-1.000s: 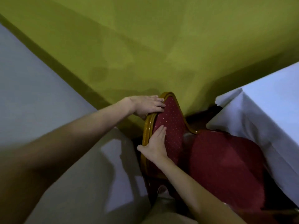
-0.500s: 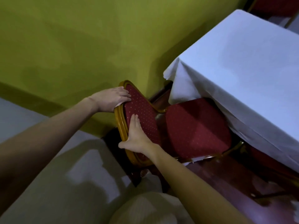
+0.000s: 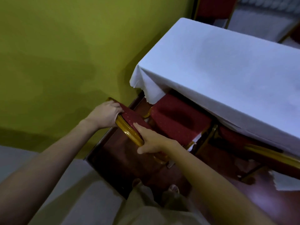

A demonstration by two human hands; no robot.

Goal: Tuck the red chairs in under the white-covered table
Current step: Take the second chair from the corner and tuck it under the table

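Observation:
A red chair (image 3: 175, 120) with a gold wooden frame stands against the near side of the white-covered table (image 3: 227, 75). The far part of its dotted red seat lies under the hanging cloth. My left hand (image 3: 105, 115) grips the top of the chair's backrest. My right hand (image 3: 151, 140) holds the backrest's lower right edge, fingers on the red fabric and thumb under the gold rim. A second red chair (image 3: 263, 155) shows under the table's edge at the right, mostly hidden by the cloth.
A yellow-green wall (image 3: 65, 54) runs close on the left of the chair. The floor (image 3: 126, 164) is dark red-brown beneath it. More red chairs (image 3: 212, 8) stand beyond the table's far end. My feet (image 3: 172, 189) are just behind the chair.
The chair's seat has gone further under the tablecloth. My view has swung right and down, showing more of the table. Both hands stay on the backrest, the right one lower on its edge.

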